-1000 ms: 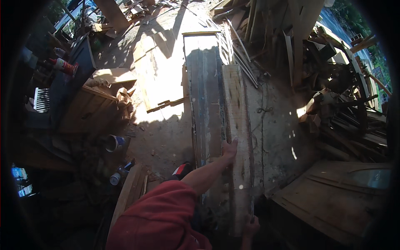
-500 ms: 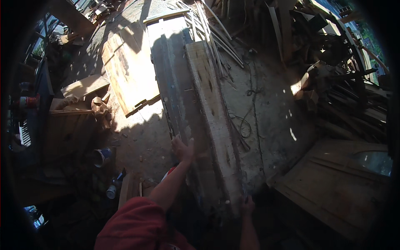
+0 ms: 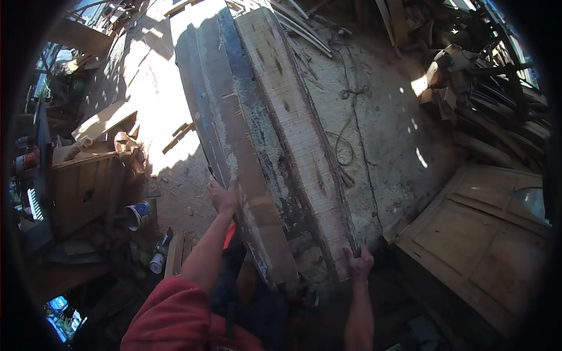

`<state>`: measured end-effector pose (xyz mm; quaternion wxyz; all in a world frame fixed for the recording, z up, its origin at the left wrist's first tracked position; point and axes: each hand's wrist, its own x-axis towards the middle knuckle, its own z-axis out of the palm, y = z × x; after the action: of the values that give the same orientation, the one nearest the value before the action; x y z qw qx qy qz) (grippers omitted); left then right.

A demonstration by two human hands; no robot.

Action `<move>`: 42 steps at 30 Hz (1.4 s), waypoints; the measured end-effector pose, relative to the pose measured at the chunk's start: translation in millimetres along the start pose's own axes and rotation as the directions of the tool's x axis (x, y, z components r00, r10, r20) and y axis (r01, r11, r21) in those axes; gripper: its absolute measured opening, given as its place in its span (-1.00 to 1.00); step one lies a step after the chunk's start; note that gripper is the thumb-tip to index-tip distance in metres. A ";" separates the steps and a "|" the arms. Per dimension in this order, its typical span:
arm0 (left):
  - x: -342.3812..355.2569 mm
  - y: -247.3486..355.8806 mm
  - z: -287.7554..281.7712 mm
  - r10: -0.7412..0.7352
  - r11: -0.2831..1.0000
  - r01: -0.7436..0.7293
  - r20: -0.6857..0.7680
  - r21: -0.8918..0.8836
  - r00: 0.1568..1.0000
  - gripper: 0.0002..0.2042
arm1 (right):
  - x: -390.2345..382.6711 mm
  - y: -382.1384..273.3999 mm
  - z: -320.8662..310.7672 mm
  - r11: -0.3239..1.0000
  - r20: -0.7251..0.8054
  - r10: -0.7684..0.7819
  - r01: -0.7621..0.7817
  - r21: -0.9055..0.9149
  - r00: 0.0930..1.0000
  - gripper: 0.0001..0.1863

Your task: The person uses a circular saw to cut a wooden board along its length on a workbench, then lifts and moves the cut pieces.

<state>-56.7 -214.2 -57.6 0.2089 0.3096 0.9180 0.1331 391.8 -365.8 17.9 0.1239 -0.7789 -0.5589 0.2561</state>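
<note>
A long grey-brown board point(image 3: 237, 134) and a pale rough-sawn plank point(image 3: 295, 126) with dark bark edges lie lengthwise in front of me. Between them shows a strip of dark, dusty bench top point(image 3: 263, 126). My left hand point(image 3: 224, 197) is closed round the outer left edge of the grey-brown board, thumb on top and fingers mostly hidden below. Near the close end of the pale plank, my right hand point(image 3: 360, 263) grips its right edge.
A coiled cord point(image 3: 344, 149) lies on the dusty floor to the right, near a panelled wooden door point(image 3: 462, 234). Thin offcut strips point(image 3: 301, 29) lie beyond the bench. On the left are a paint bucket point(image 3: 139, 215), a white can point(image 3: 157, 263) and a wooden cabinet point(image 3: 82, 184).
The grey-brown board has shifted left with my left hand, and a gap has opened beside the pale plank. My right hand stays at the plank's near end. The whole view has shifted.
</note>
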 end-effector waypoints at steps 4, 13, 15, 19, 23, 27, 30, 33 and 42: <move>10.5 -6.4 -16.4 0.086 0.992 -0.080 0.059 -0.102 0.995 -0.38 | 30.5 -3.0 20.5 0.999 -0.056 -0.034 0.034 -0.005 0.998 -0.52; 15.2 -40.6 -44.9 0.020 0.841 -0.064 -0.087 -0.538 0.996 -0.63 | 78.3 -61.6 89.2 0.994 -0.014 0.003 -0.001 0.110 1.000 -0.51; -6.5 -26.8 -49.7 0.039 0.821 -0.089 -0.100 -0.563 0.994 -0.64 | 77.5 -70.4 98.2 0.996 -0.006 0.004 -0.003 0.090 1.000 -0.49; -28.3 5.1 -55.1 0.033 0.819 -0.095 -0.119 -0.565 0.992 -0.64 | 87.5 -86.2 102.1 0.991 0.031 -0.015 0.011 0.131 0.999 -0.49; -22.9 40.5 -41.4 0.102 0.761 -0.163 -0.133 -0.628 0.986 -0.62 | 93.7 -82.8 86.3 0.984 0.219 0.004 -0.043 0.175 0.976 -0.46; -44.3 56.7 -23.4 0.071 0.681 -0.044 0.007 -0.731 0.997 -0.59 | 80.1 -58.1 62.7 0.928 0.127 0.077 -0.117 0.354 0.989 -0.42; -60.3 72.3 -0.8 0.079 0.614 -0.032 0.021 -0.789 0.997 -0.55 | 43.3 -62.4 20.8 0.937 0.037 0.098 -0.104 0.332 0.995 -0.45; -80.3 84.0 27.0 0.048 0.661 -0.019 0.017 -0.750 0.999 -0.51 | -14.9 -60.7 10.8 0.939 0.058 0.011 -0.030 0.342 0.998 -0.46; -86.5 73.1 81.0 0.027 0.774 -0.048 -0.043 -0.632 0.999 -0.40 | -35.1 -44.6 61.5 0.910 0.096 0.154 -0.179 0.374 0.983 -0.49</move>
<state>80.9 -202.4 -75.3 0.2835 0.2377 0.8168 0.4427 314.2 -388.9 -3.1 0.2324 -0.7761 -0.4338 0.3942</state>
